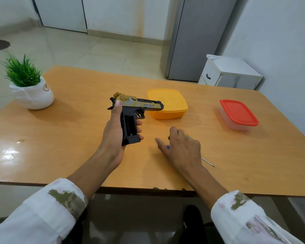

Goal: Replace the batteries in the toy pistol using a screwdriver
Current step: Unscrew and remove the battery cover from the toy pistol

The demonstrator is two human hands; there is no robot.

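My left hand [114, 131] grips the toy pistol [133, 110] by its black handle, barrel pointing right, above the wooden table [69, 138]. The pistol has a gold slide, and the battery compartment in the grip stands open and dark. My right hand [181, 148] lies palm down on the table to the right of the pistol, fingers spread over small items. A blue bit [168, 147] shows under the fingers. The thin metal shaft of the screwdriver [208, 162] sticks out from under the hand toward the right. Whether the hand holds anything is hidden.
A yellow lidded box [171, 104] stands just behind the pistol's barrel. A clear box with a red lid [239, 114] sits at the right. A potted green plant [30, 85] stands at the table's left corner. A white cabinet [229, 73] and a grey fridge stand beyond the table.
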